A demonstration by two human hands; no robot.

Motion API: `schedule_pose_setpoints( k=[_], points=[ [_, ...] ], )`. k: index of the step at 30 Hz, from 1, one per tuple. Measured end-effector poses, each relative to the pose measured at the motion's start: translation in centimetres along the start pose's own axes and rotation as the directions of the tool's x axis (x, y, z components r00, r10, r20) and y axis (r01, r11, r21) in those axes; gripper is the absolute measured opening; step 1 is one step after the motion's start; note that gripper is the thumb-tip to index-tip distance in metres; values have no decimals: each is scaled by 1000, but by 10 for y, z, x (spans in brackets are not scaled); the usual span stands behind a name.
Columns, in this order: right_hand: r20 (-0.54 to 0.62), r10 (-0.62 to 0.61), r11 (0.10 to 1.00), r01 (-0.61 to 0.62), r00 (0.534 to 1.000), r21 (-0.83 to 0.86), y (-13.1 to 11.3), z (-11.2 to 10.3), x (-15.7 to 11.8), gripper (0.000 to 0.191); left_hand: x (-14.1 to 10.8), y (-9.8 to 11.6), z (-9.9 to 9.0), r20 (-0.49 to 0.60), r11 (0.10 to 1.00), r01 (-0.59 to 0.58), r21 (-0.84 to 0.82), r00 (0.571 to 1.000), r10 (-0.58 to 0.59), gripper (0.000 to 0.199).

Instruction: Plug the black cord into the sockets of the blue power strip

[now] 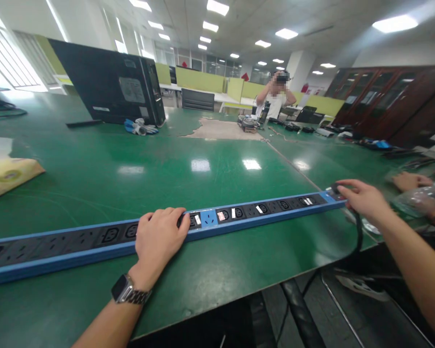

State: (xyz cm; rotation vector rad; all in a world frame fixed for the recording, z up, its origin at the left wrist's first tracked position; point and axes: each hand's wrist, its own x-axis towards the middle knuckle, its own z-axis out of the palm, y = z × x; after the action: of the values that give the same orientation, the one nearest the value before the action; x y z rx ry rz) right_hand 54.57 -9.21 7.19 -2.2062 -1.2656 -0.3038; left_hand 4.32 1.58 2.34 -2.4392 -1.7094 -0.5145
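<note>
A long blue power strip [246,220] with a row of black sockets lies slantwise across the green table, several white stickers on its face. My left hand [162,237] is closed over the strip near its middle, fingers across the top and thumb at the near side. A watch is on that wrist. At the strip's right end, my right hand [360,195] pinches a small black part [334,187]; its exact kind is partly hidden by the fingers. A black cable [358,232] hangs below my right hand and curves down to the table edge.
A black computer tower [123,89] stands at the back left beside blue-and-white gloves [140,126]. A tissue pack [10,169] lies at the left. Another person's hand [411,181] is near a clear plastic bottle [422,199] at right. Another person [275,96] is at the far side.
</note>
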Motion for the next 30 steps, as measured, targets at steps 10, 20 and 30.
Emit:
schedule_pose_setpoints(
  k=[10,20,30],
  points=[
    [233,81,941,3,969,-340,19,33,4,41,2,0,1,10,1000,8,8,1000,-8,41],
    [155,56,920,10,986,-393,29,54,-5,48,1,-1,1,3,1000,0,0,1000,0,39],
    [35,-18,991,22,999,-135,-35,23,-16,45,0,-1,4,-19,1000,5,-6,1000,-5,38]
  ],
)
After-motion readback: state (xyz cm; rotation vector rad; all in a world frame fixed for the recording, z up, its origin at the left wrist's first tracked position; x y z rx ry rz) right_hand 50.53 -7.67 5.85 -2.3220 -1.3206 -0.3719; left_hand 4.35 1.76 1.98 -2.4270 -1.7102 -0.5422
